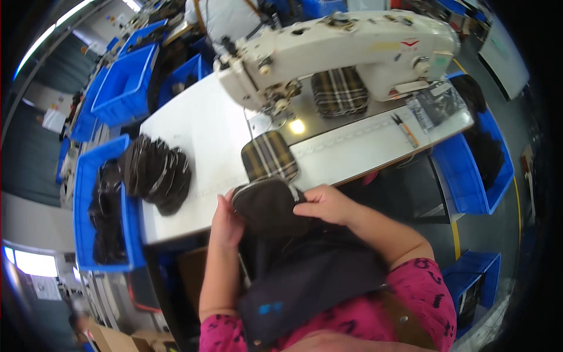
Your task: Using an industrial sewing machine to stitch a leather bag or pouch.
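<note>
My left hand (227,220) and my right hand (321,205) hold a dark brown zippered pouch (264,208) at its two sides, at the table's front edge. Just beyond the pouch a plaid fabric piece (267,154) lies below the needle area of a white sewing machine (328,47). A stack of plaid pieces (339,91) rests under the machine's arm. A pile of dark pouches (155,173) sits on the left of the white table (205,135).
Blue bins (82,205) stand at left, behind and at right (463,176). Orange-handled snips (404,130) and a clear plastic bag (434,105) lie on the table's right end. A person in a white top (217,20) is beyond the machine.
</note>
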The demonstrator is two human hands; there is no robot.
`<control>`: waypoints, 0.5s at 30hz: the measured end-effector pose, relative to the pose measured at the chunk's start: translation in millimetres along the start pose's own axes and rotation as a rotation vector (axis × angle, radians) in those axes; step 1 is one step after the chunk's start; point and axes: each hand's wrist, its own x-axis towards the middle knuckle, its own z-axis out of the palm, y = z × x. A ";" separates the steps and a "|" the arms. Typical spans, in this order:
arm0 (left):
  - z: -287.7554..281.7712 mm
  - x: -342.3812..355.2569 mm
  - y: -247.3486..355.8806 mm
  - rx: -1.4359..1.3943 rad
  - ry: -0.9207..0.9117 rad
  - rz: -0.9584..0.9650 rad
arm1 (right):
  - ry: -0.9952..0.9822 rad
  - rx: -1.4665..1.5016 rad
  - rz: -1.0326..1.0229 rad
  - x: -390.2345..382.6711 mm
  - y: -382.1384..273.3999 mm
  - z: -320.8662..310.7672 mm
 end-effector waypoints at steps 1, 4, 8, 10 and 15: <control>0.5 1.3 7.3 0.048 -0.092 -0.053 | -0.023 -0.104 -0.025 2.0 -4.5 -3.7; 14.2 18.9 32.7 0.305 -0.309 -0.094 | -0.068 -0.188 -0.105 5.1 -17.1 -4.2; 46.3 25.9 46.7 0.738 -0.413 -0.128 | -0.017 -0.520 -0.217 6.8 -25.4 1.4; 50.3 30.3 42.2 0.720 -0.370 -0.161 | 0.071 -0.615 -0.208 8.8 -26.4 5.4; 62.0 33.8 38.7 0.817 -0.258 -0.075 | 0.147 -0.687 -0.297 16.2 -24.4 5.4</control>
